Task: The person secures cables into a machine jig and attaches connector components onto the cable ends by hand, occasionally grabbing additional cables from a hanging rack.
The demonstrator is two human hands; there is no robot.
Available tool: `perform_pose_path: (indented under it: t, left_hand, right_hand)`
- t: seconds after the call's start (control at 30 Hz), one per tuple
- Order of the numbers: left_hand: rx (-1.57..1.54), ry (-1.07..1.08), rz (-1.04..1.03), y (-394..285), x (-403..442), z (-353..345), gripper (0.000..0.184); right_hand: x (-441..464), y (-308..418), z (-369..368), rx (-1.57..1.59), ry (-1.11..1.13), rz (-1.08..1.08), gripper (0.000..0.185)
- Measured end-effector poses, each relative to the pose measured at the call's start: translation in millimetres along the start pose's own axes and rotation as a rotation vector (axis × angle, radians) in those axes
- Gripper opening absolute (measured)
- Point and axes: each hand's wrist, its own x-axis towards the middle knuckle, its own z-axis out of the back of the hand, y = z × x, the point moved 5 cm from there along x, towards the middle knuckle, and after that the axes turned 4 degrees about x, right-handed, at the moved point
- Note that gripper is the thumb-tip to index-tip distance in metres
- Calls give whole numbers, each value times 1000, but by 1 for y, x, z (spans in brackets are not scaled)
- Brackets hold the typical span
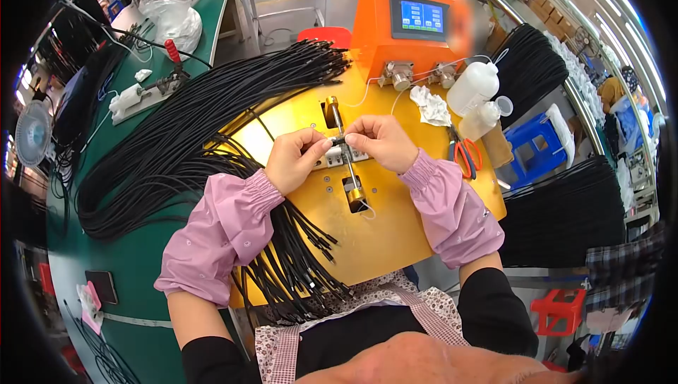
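Observation:
My left hand (291,160) and my right hand (385,144) meet over a small metal fixture (359,155) on the yellow worktop. Thumbs and forefingers of both are closed in a pinch on a small black cable end (339,141), mostly hidden by the fingertips. Two slim metal dispensing rods with brass-coloured ends point at this spot, the far rod (336,117) from behind and the near rod (351,172) from my side. Left of my hands lies a thick bundle of black cables (191,102), and loose cable ends (293,257) fan out below my left forearm.
An orange machine (378,24) with a lit screen stands behind. To the right are a white bottle (474,89), a smaller bottle (479,121), crumpled tissue (431,106) and orange-handled cutters (467,158). A red-handled clamp (171,52) sits on the green table (152,264).

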Motion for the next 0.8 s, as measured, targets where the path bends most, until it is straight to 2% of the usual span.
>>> perform_pose_path:
  t: [0.13,0.27,0.47,0.6,0.67,0.7,0.77,0.8]
  left_hand:
    - [84,5,-10,-4,-1,-2,6]
    - [603,-131,-411,-13,-8,-12,13]
    - [815,22,-383,-12,-12,-17,26]
    - [929,6,-476,-15,-11,-20,23]
    - [948,11,-485,-18,-10,-21,22]
    - [966,13,-498,-20,-10,-21,22]
    - [1005,16,-519,-24,-10,-22,21]
    - [1007,19,-518,-24,-10,-22,21]
  right_hand:
    - [2,1,5,-72,-9,10,8]
    - [7,1,13,-479,-28,304,9]
    - [6,-5,13,-554,-1,311,6]
    - [28,10,29,-821,-156,448,7]
    - [52,18,22,-1269,-281,576,15]
    - [68,16,20,-1266,-282,573,15]
    - [103,4,10,-1719,-229,482,20]
    - [112,4,7,-1716,-229,482,20]
